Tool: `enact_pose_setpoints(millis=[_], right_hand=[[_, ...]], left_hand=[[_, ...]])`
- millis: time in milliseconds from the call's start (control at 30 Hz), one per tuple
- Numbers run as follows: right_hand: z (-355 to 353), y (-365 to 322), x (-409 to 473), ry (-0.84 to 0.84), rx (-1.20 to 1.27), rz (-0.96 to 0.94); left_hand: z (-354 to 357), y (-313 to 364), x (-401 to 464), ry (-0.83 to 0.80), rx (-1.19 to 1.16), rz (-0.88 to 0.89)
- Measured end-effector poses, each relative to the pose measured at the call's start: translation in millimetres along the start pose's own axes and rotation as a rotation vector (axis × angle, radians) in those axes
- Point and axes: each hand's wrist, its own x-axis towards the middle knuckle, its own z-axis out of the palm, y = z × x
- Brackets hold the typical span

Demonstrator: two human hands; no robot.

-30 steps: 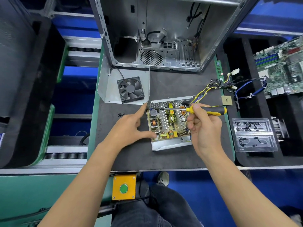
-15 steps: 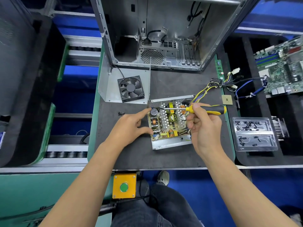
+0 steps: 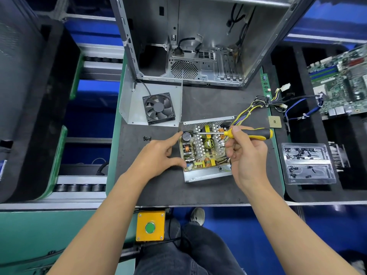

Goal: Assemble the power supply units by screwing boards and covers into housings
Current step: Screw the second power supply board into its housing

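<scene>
Screwdriver (image 3: 238, 133) in the right hand (image 3: 246, 155), yellow and black handle pinched in curled fingers, shaft lying almost level across the circuit board (image 3: 202, 149) with its tip near the board's far left corner. The board sits inside the open metal housing (image 3: 204, 175) in the middle of the dark counter (image 3: 168, 191). The left hand (image 3: 156, 157) braces the housing's left wall, forefinger stretched to the top corner and thumb pressed against the lower edge. Just left of it lie two small black screws (image 3: 147, 138). Behind stands the cover with its fan (image 3: 158, 108), and farther back an open computer case (image 3: 198, 46). A clear screw tray (image 3: 307, 163) rests to the right.
</scene>
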Motion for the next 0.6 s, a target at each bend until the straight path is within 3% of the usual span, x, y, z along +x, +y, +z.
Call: enact_pose_setpoints(millis=[600], right_hand=[[1.2, -3.6, -3.1, -0.008, -0.023, 0.021]], left_hand=[[1.0, 4.2, -0.6, 0.034, 0.052, 0.022]])
